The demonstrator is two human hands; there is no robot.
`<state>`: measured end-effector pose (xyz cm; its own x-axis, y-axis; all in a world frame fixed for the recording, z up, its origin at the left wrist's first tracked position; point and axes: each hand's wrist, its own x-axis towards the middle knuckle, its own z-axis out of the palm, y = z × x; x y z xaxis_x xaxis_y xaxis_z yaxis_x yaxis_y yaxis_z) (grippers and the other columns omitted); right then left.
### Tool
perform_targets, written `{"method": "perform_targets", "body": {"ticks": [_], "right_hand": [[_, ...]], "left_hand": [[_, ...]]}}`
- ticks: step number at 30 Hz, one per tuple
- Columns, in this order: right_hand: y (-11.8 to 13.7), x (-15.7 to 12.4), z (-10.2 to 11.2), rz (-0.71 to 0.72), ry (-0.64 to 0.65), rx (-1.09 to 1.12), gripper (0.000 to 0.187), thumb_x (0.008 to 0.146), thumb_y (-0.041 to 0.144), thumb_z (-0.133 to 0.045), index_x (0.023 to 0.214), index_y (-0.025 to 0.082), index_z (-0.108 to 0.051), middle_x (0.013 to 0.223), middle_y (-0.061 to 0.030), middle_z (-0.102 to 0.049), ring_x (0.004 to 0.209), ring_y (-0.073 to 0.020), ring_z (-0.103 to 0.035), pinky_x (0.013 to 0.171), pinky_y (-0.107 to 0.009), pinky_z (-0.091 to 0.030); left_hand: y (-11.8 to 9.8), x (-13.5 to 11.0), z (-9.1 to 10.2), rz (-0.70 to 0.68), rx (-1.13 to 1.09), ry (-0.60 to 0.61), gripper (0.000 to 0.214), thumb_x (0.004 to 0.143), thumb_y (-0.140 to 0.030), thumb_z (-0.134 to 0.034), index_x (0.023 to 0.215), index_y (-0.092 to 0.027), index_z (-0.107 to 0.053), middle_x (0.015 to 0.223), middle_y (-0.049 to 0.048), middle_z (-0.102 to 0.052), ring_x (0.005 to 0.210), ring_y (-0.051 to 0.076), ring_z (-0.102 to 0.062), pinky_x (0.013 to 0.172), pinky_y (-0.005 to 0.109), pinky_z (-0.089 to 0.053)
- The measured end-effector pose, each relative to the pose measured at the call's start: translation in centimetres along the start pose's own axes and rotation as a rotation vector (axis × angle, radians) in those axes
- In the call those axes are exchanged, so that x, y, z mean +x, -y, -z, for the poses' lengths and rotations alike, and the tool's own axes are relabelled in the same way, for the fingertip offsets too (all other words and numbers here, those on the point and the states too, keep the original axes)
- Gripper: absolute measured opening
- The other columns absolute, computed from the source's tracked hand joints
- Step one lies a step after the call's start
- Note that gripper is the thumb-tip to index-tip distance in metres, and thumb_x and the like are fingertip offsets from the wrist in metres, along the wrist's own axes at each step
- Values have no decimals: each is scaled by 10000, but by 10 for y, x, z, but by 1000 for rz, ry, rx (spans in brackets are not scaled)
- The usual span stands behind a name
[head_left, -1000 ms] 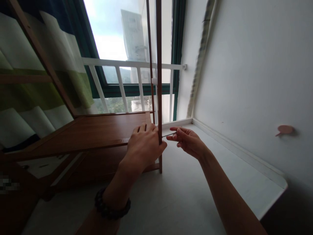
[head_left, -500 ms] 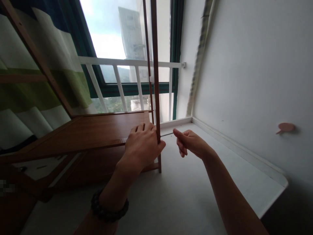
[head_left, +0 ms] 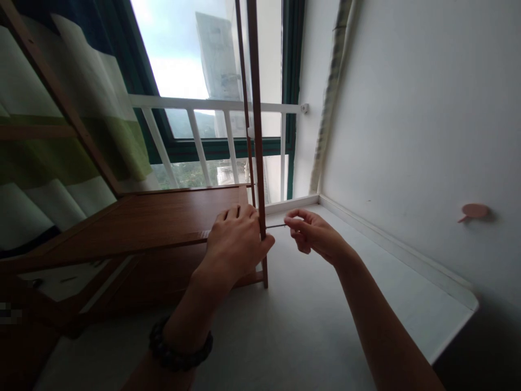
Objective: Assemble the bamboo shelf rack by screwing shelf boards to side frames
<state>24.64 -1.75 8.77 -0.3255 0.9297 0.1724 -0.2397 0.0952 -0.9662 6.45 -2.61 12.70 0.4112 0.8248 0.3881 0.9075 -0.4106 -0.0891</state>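
Note:
My left hand (head_left: 235, 244) wraps round a thin upright wooden post (head_left: 255, 136) of a brown shelf unit, right where the wooden shelf board (head_left: 146, 220) meets it. My right hand (head_left: 311, 233) is just right of the post, fingers pinched on the end of a thin metal key (head_left: 277, 226) that runs level into the post's side. A dark bead bracelet (head_left: 179, 347) sits on my left wrist.
The shelf unit stands on a white sill surface (head_left: 309, 320) in front of a window with a white railing (head_left: 211, 106). A white wall (head_left: 427, 125) with a pink hook (head_left: 472, 210) is on the right. A green and white curtain (head_left: 61, 141) hangs on the left.
My right hand turned the thin metal key: it let its fingers off and drew back slightly half a second ago, and now pinches the key's end again. The left hand stays on the post.

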Motion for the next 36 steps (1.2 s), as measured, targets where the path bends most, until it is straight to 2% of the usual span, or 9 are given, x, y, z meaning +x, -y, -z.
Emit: {"method": "perform_targets", "body": {"ticks": [5, 8, 12, 16, 20, 23, 26, 29, 36], "right_hand": [[-3, -1, 16, 177, 88, -8, 200, 729, 285, -690, 871, 157, -631, 716, -4, -652, 664, -118, -653, 459, -166, -469], [-6, 0, 23, 230, 113, -51, 236, 707, 211, -712, 931, 168, -652, 844, -43, -698, 842, -170, -674, 552, -203, -522], [-8, 3, 17, 283, 50, -79, 150, 772, 285, -653, 813, 141, -648, 730, -40, -693, 690, -148, -678, 483, -197, -494], [-9, 8, 0, 157, -40, 3, 271, 781, 386, -623, 685, 136, -581, 522, 29, -572, 442, -86, -572, 361, -166, -385], [-11, 11, -8, 80, -128, 150, 302, 716, 409, -681, 676, 157, -520, 492, 82, -465, 387, -54, -493, 311, -149, -303], [-10, 10, -1, 138, -98, 98, 270, 700, 372, -708, 787, 155, -573, 597, 47, -576, 473, -72, -573, 360, -149, -384], [-9, 6, 11, 179, -23, 33, 228, 704, 294, -716, 866, 155, -637, 788, -20, -684, 704, -126, -673, 554, -195, -525], [-11, 6, 18, 225, 14, 3, 276, 692, 237, -728, 954, 184, -660, 904, -34, -708, 813, -149, -685, 695, -252, -555], [-12, 6, 10, 120, 42, -93, 269, 771, 379, -638, 701, 119, -644, 498, 0, -628, 445, -110, -615, 451, -202, -489]], "left_hand": [[-1, 0, 1, 6, -24, 1, 366, 812, -423, -424, 1023, -189, -611, 1098, 86, -585, 1012, 273, -503, 868, 425, -392], [-2, 0, 1, 12, -36, 5, 361, 808, -420, -429, 1012, -186, -613, 1091, 87, -587, 1010, 271, -505, 865, 420, -393], [-2, 0, 1, 10, -40, 3, 355, 807, -419, -431, 1007, -188, -611, 1093, 86, -584, 1012, 274, -504, 864, 424, -394], [-1, 0, 1, 1, -24, -8, 350, 811, -418, -428, 1003, -190, -611, 1084, 86, -585, 1019, 276, -501, 863, 421, -392], [0, 0, 0, -7, 12, -15, 360, 818, -418, -419, 1018, -186, -608, 1086, 90, -582, 1016, 275, -501, 859, 416, -396], [0, 0, 0, 5, 8, 4, 368, 815, -427, -423, 1025, -187, -607, 1102, 86, -579, 1017, 271, -501, 865, 416, -394], [-1, 0, 0, 7, 0, 6, 369, 817, -432, -421, 1022, -188, -607, 1108, 84, -577, 1021, 267, -499, 872, 408, -387], [0, 0, -1, 1, 2, 2, 368, 813, -430, -425, 1018, -185, -608, 1096, 87, -581, 1017, 273, -499, 861, 410, -389], [0, 1, -2, 3, -9, -9, 359, 804, -420, -432, 1010, -186, -611, 1082, 82, -585, 1017, 277, -501, 861, 416, -387]]}}
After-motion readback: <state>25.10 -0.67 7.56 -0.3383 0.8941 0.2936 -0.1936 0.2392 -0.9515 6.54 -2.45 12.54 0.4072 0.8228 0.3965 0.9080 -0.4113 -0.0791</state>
